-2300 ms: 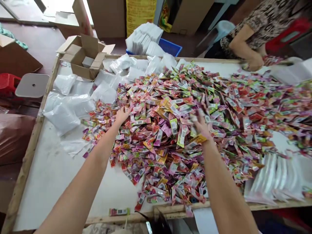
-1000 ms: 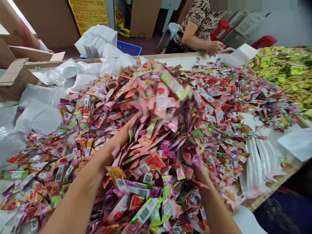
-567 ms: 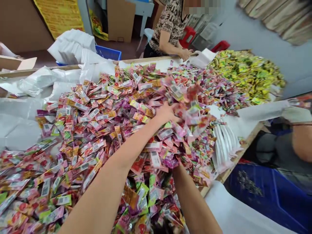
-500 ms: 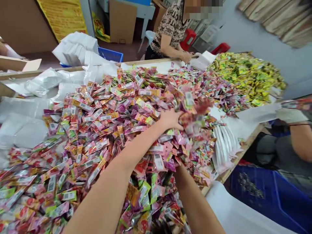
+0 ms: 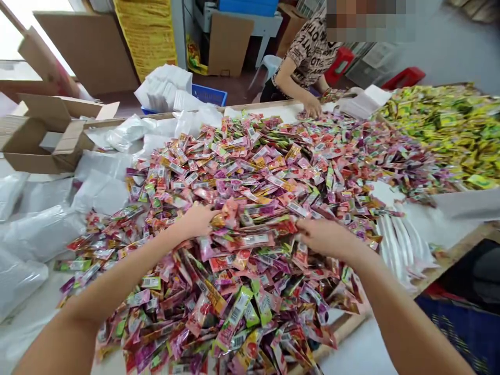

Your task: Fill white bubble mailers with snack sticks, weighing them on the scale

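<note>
A large heap of small printed plastic packets (image 5: pixel 234 315), pink, purple, orange and green, many with barcodes, spreads across the table. My left hand (image 5: pixel 199 220) is at the left end of a row of packets (image 5: pixel 255 239) on top of the heap, its fingers closed round some of them. At the row's right end, my right hand (image 5: pixel 320 234) has its fingers bent onto packets, with the fingertips partly hidden among them. The row lies between my two hands, mostly crosswise.
White plastic bags (image 5: pixel 42 232) and an open cardboard box (image 5: pixel 42 143) are on the left. A stack of white sheets (image 5: pixel 404 245) lies right. A yellow-green packet pile (image 5: pixel 449 127) is at far right. Across the table, a co-worker's hand (image 5: pixel 312 107) touches the packets.
The view has swung left. My left hand, outstretched with fingers spread before, has drawn back and closed on packets. My right hand, hidden in the heap before, now shows at the right.
</note>
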